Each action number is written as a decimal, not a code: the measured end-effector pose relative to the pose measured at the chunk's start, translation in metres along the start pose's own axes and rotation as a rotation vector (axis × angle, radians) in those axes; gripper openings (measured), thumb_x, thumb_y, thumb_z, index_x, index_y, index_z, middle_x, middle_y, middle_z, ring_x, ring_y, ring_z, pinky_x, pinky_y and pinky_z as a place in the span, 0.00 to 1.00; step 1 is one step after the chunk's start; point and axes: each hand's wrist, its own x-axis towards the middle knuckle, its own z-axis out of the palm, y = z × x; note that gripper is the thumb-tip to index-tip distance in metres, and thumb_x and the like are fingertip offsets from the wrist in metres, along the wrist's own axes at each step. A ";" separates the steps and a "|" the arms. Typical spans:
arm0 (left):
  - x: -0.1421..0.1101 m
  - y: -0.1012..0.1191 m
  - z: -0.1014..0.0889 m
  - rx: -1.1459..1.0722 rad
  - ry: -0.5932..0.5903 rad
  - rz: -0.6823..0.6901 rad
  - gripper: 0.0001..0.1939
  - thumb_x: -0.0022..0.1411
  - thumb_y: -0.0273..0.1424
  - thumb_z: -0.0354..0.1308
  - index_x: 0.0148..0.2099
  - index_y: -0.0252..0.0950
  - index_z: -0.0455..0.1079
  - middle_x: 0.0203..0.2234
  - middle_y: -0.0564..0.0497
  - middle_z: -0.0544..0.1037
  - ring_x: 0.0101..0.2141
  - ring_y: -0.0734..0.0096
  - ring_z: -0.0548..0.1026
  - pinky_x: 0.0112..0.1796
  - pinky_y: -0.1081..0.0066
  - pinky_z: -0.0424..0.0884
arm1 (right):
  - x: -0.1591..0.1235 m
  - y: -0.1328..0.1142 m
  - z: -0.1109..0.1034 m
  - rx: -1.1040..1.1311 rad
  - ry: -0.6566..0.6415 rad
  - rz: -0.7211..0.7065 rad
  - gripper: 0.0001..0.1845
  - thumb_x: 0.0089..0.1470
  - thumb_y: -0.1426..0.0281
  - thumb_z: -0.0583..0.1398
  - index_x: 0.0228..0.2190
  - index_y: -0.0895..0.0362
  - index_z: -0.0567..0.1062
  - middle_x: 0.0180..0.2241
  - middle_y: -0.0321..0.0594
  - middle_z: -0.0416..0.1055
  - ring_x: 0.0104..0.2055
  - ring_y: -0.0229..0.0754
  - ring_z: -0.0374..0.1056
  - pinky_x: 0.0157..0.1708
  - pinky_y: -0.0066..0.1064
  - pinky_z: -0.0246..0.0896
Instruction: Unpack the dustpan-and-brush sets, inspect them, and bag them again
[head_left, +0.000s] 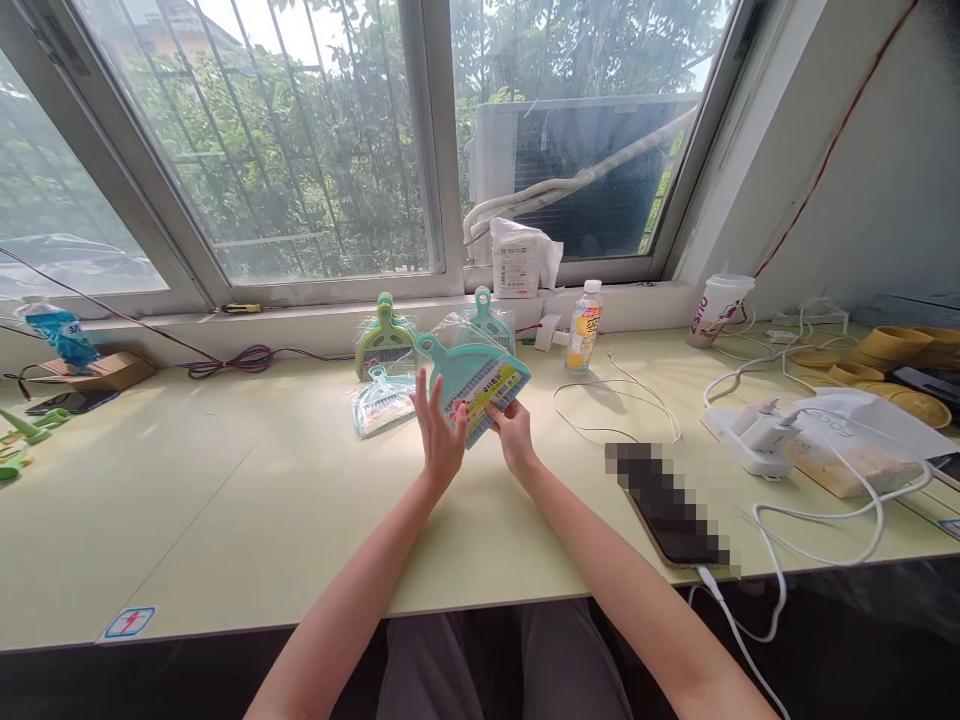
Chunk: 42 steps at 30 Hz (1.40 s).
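Note:
A turquoise dustpan and brush set (474, 362) in clear plastic wrap, with a yellow-green printed label, is held up tilted above the table. My right hand (516, 438) pinches its lower right edge, thumb on the label side. At the set's left side is my left hand (441, 435), fingers spread upward and thumb by the label; whether it touches is hard to make out. Just behind stand a green wrapped dustpan set (375, 352) and another turquoise set (486, 318). A further wrapped set (381, 408) lies flat, left of my left hand.
Right of the sets stands a drink bottle (584, 328). A phone (671, 515) charges near the front edge, its white cable running to a power strip (750, 445). A paper cup (720, 308) and yellow tape rolls (892, 348) are farther right. Bundled wires (240, 360) lie left.

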 end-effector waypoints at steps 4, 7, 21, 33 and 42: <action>0.014 -0.006 -0.006 -0.281 0.186 -0.489 0.46 0.64 0.43 0.54 0.70 0.47 0.24 0.70 0.41 0.31 0.68 0.57 0.42 0.63 0.52 0.52 | 0.003 0.000 -0.004 0.069 -0.030 0.002 0.21 0.42 0.62 0.69 0.38 0.57 0.73 0.44 0.45 0.75 0.47 0.48 0.71 0.45 0.41 0.71; 0.019 -0.012 -0.005 -0.648 0.015 -0.699 0.41 0.65 0.43 0.52 0.70 0.47 0.31 0.70 0.42 0.41 0.66 0.56 0.52 0.60 0.56 0.59 | 0.004 0.002 -0.004 0.068 -0.038 0.011 0.20 0.42 0.62 0.69 0.37 0.57 0.74 0.43 0.44 0.75 0.46 0.48 0.71 0.44 0.42 0.71; 0.007 -0.006 0.010 -1.191 -0.435 -0.878 0.31 0.53 0.40 0.66 0.58 0.38 0.66 0.55 0.42 0.73 0.57 0.52 0.68 0.56 0.55 0.64 | 0.011 0.007 -0.012 0.140 0.063 0.042 0.19 0.42 0.67 0.68 0.37 0.57 0.73 0.44 0.44 0.75 0.46 0.47 0.73 0.47 0.40 0.73; 0.001 -0.013 0.013 -1.022 -0.514 -0.900 0.28 0.55 0.44 0.63 0.56 0.42 0.66 0.56 0.44 0.72 0.55 0.53 0.70 0.48 0.57 0.72 | 0.015 0.010 -0.014 0.135 0.055 0.037 0.21 0.41 0.64 0.70 0.38 0.56 0.73 0.45 0.45 0.76 0.47 0.48 0.73 0.46 0.41 0.73; 0.016 -0.052 -0.005 -0.990 -0.357 -0.982 0.23 0.51 0.31 0.61 0.50 0.32 0.67 0.41 0.42 0.79 0.36 0.57 0.80 0.36 0.57 0.78 | 0.027 -0.006 -0.032 -0.351 -0.216 0.150 0.18 0.58 0.57 0.56 0.36 0.59 0.76 0.32 0.48 0.78 0.39 0.50 0.76 0.43 0.45 0.73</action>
